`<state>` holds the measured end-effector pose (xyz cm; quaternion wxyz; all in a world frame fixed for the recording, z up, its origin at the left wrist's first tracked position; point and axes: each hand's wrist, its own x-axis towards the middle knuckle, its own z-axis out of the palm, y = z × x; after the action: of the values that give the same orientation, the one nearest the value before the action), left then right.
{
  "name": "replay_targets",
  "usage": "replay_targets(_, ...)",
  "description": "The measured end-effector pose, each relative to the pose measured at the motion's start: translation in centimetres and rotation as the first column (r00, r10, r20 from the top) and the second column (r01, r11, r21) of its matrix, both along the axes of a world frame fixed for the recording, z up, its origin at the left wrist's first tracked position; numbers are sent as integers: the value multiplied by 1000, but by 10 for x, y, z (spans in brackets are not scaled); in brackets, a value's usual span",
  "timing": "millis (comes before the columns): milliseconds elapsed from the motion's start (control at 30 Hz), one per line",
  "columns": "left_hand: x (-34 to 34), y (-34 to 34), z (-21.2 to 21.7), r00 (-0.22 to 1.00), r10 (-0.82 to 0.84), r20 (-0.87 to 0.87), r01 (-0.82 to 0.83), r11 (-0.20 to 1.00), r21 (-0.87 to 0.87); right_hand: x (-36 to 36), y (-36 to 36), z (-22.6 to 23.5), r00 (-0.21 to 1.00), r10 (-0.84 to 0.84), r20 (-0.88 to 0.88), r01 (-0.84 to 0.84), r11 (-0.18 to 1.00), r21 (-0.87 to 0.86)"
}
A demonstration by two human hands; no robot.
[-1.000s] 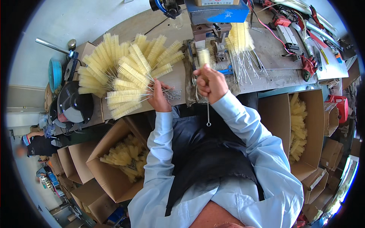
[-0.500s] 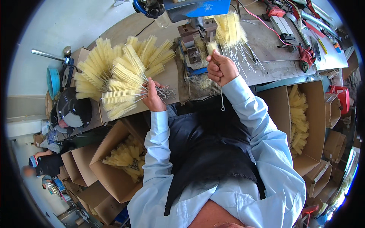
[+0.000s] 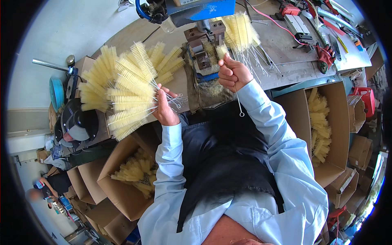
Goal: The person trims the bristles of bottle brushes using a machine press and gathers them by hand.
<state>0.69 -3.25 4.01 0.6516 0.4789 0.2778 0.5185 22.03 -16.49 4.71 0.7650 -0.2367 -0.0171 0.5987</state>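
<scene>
Fanned out in my left hand (image 3: 165, 110) is a bunch of bottle brushes (image 3: 132, 96) with cream bristles; my fingers close round their wire stems, whose looped ends stick out to the right. My right hand (image 3: 236, 74) pinches a single bottle brush (image 3: 222, 50) just below its bristles. Its twisted wire hangs beneath the fist and ends in a small loop. The bristle end is beside the metal jaws (image 3: 204, 34) of a bench press with a blue head (image 3: 202, 13); whether it touches them I cannot tell.
More brushes (image 3: 241, 32) lie right of the press, and another pile (image 3: 96, 79) sits behind my left hand. Cardboard boxes of brushes stand at left (image 3: 116, 183) and right (image 3: 341, 122). A black cutting machine (image 3: 79, 118) is at the left, red gloves (image 3: 326, 58) at the right.
The view has shifted slightly, so the press and bench appear further left. The held bunch has tilted a little downward at its lower edge. Both hands keep their holds.
</scene>
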Motion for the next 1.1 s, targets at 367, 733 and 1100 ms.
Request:
replay_targets(367,-5,-14,18,993,-102,50,107,990,-88,28,-22,35,751,-69,656,368,869,-330)
replay_targets(733,-8,-37,10,981,-175,-84,166,980,-108,-25,-3,51,-125,-178,976,620,754,217)
replay_targets(1100,-14,-80,18,960,-251,-124,206,934,-292,-97,47,10,124,-131,984,564,825,39)
